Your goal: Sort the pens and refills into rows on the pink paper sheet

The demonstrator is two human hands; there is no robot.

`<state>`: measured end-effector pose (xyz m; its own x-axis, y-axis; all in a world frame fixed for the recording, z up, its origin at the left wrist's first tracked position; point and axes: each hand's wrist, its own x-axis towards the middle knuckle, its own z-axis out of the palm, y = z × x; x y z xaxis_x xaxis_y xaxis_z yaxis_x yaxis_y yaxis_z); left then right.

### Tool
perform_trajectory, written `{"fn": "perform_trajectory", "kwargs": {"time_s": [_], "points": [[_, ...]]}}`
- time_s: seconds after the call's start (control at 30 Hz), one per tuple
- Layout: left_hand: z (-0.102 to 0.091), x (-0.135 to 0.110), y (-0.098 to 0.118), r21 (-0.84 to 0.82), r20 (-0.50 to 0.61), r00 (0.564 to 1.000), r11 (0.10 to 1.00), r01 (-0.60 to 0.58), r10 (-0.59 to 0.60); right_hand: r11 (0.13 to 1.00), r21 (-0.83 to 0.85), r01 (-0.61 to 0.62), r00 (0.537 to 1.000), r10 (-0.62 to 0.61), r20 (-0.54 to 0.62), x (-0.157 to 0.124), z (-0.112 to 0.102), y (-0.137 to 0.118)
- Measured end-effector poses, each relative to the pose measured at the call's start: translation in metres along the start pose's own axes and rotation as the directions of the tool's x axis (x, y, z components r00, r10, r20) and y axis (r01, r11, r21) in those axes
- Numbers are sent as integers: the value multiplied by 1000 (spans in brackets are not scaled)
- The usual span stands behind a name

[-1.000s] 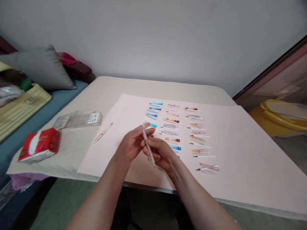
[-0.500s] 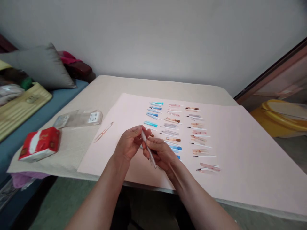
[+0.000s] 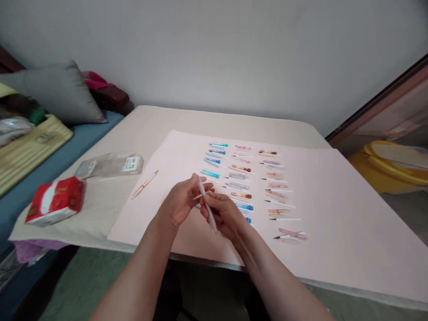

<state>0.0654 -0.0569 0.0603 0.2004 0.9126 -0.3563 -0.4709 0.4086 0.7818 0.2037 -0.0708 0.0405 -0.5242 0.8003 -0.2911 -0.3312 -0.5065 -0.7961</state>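
Observation:
Both hands meet over the near middle of a pale pink sheet (image 3: pixel 327 196) on the table. My right hand (image 3: pixel 224 215) is closed around a thin white stick (image 3: pixel 206 206) that points up and away. My left hand (image 3: pixel 182 201) is closed too, its fingertips pinching the upper end of that stick; a second thin stick seems to lie between the fingers. Beyond the hands, several small blue, clear and brownish capped pieces (image 3: pixel 240 178) with white stems lie in three rows on the sheet.
A thin pink tool (image 3: pixel 144 184) lies at the sheet's left edge. Further left are a clear plastic packet (image 3: pixel 109 165) and a red tissue pack (image 3: pixel 55 201) on the beige table cover (image 3: pixel 157 120). A grey cushion (image 3: pixel 55 91) sits on the left, a yellow tub (image 3: pixel 391 162) on the right.
The hands have stayed together in the same spot. The stick's upper end has shifted slightly and the left fingers have regripped it.

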Motion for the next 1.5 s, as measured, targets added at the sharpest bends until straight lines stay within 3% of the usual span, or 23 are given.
{"fn": "perform_trajectory", "kwargs": {"time_s": [0.1,0.33,0.5,0.63,0.8,1.0,1.27,1.5], "points": [[-2,0,1,-32,69,998,999,16,-14,993,104,-47,998,43,42,1,-5,-1],[0,4,-4,23,3,999,999,-41,41,978,178,-107,990,89,105,2,-4,3],[-2,0,1,-21,35,999,999,25,-25,966,233,-116,988,88,126,1,-10,3],[-3,2,2,-20,79,996,999,32,-30,963,237,-132,986,104,128,2,-13,2],[-4,6,-4,8,51,999,1000,-2,2,962,235,-141,981,104,161,2,-11,3],[-4,3,0,-41,67,996,997,63,-60,952,268,-150,982,113,148,2,-16,3],[-1,4,-1,10,38,999,1000,-22,22,946,283,-159,977,109,186,2,-14,4],[-2,2,2,-32,101,993,998,59,-55,934,322,-156,979,103,175,2,-16,3]]}}
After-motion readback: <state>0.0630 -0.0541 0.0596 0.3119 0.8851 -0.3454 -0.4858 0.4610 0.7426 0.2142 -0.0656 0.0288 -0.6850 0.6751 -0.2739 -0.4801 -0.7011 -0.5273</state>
